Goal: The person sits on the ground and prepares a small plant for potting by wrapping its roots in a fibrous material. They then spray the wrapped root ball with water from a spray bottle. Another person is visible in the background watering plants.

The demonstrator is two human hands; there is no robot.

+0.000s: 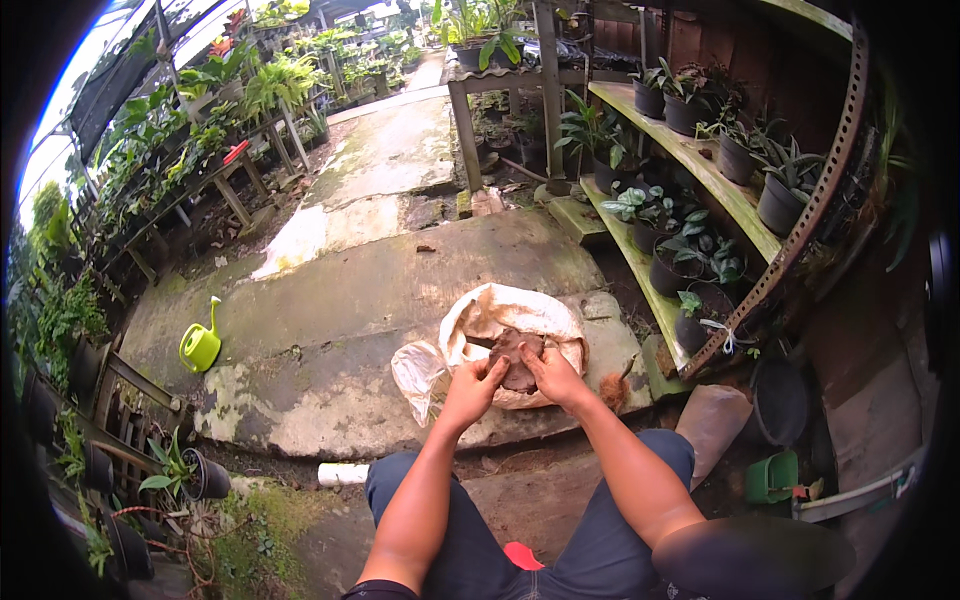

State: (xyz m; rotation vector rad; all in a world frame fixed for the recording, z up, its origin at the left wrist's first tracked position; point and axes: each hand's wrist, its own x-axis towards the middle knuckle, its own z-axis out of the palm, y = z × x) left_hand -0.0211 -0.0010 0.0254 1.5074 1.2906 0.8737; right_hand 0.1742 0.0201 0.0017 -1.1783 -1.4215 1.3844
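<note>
Both my hands grip a brown fibrous lump (517, 356), like a chunk of coconut husk, over the open mouth of a white sack (520, 310) on the concrete. My left hand (473, 384) holds the lump's left side and my right hand (553, 377) holds its right side. The sack's rim is rolled down, and a crumpled clear plastic bag (417, 372) lies against its left side. I sit with my knees in dark trousers at the lower edge of the view.
A lime-green watering can (201, 345) stands on the concrete to the left. Green shelves with potted plants in black pots (700, 260) run along the right. Also present: a white pipe piece (343, 473), a green scoop (772, 478), and plant benches at the far left.
</note>
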